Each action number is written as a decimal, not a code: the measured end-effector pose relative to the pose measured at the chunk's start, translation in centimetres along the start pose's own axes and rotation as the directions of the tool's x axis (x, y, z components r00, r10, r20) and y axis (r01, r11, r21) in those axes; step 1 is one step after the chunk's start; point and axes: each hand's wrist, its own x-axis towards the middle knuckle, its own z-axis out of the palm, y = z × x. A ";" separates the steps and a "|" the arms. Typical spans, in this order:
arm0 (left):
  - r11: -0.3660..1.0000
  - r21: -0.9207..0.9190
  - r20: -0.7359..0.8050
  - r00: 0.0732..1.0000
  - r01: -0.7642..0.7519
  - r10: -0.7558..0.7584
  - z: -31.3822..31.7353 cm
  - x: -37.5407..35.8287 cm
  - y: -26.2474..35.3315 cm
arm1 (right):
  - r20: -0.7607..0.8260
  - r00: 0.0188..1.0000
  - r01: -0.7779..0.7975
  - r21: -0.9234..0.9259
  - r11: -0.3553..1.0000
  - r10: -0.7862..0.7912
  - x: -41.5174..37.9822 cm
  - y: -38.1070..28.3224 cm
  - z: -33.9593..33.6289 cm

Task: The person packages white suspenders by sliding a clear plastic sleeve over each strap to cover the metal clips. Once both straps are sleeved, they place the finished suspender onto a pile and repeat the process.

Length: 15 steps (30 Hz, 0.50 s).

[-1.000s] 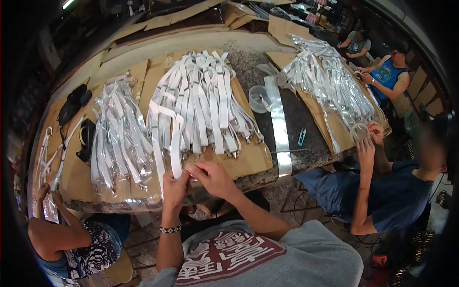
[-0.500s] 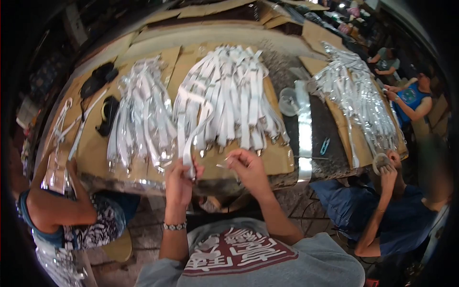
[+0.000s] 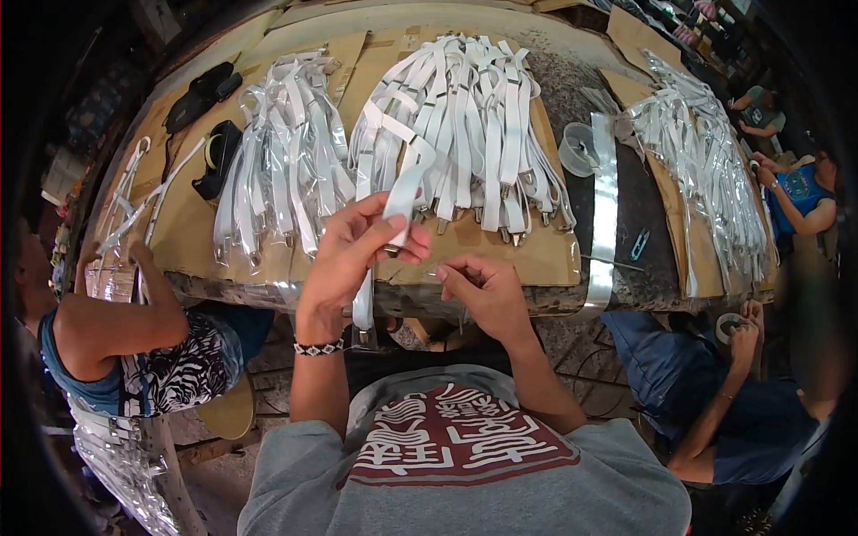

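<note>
Cardboard (image 3: 541,255) is spread over the desk (image 3: 636,198). One white strap (image 3: 413,174) is pinched in the left grip (image 3: 356,243), and beyond it, to the right, a pile of straps (image 3: 466,125) is laid. The right grip (image 3: 487,288) is held half curled near the strap; whether anything is pinched there cannot be told. Left of the left grip, bagged straps (image 3: 279,161) and a tape dispenser (image 3: 217,161) are set.

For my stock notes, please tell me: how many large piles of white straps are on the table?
3: a left pile, a middle pile, and a right pile beyond the shiny strip. No other large pile seems hidden.
</note>
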 end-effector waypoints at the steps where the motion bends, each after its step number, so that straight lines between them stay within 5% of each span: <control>1: 1.000 -0.009 0.056 0.998 -0.007 0.008 0.1 -0.1 0.1 | -0.003 1.000 0.017 0.005 1.000 -0.017 -0.2 0.0 0.1; 3: 0.997 -0.066 0.165 0.986 0.028 -0.017 0.6 -0.3 0.8 | -0.010 0.998 0.057 0.011 0.998 -0.057 -0.2 0.0 0.2; 6: 0.998 -0.059 0.126 0.992 -0.008 0.016 1.0 -0.1 0.5 | 0.014 1.000 0.011 -0.127 0.992 -0.009 -0.5 -0.9 -0.3; 9: 0.968 -0.243 0.037 0.996 -0.067 0.078 1.1 0.7 -0.9 | 0.008 1.000 -0.009 -0.136 0.991 0.010 -0.7 -0.7 0.0; 15: 0.960 -0.276 0.002 0.999 -0.048 0.051 1.4 1.0 -1.9 | 0.010 1.000 0.026 -0.115 0.993 -0.025 -0.7 -0.2 0.8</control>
